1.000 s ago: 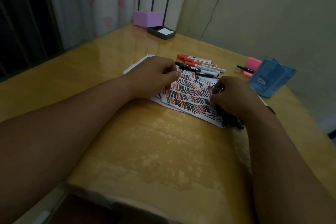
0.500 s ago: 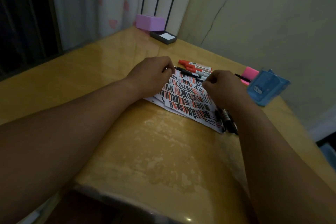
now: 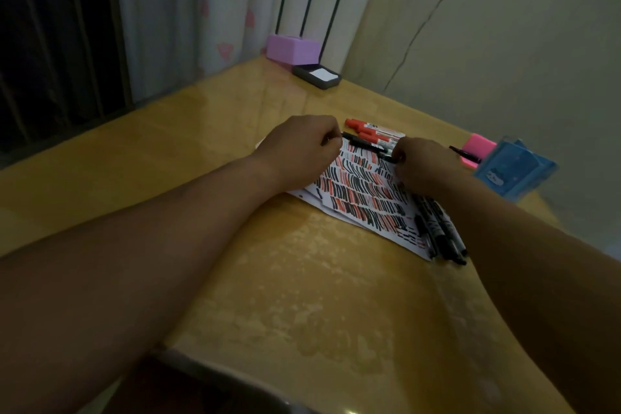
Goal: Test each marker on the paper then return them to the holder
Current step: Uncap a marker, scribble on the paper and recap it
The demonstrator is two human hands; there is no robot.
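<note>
Now that right hand (image 3: 423,166) has moved up the paper (image 3: 363,198), it grips black marker (image 3: 366,144), left hand (image 3: 302,148) pinching other end

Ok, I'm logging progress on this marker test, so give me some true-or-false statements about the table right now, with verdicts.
1. Both the left hand and the right hand grip one black marker. True.
2. The paper bears only black strokes. False: red and black strokes.
3. Some red markers lie past the paper's far edge. True.
4. The blue holder stands on the person's left. False: it stands on the right.
5. Several loose black markers lie at the paper's near right corner. True.
</note>
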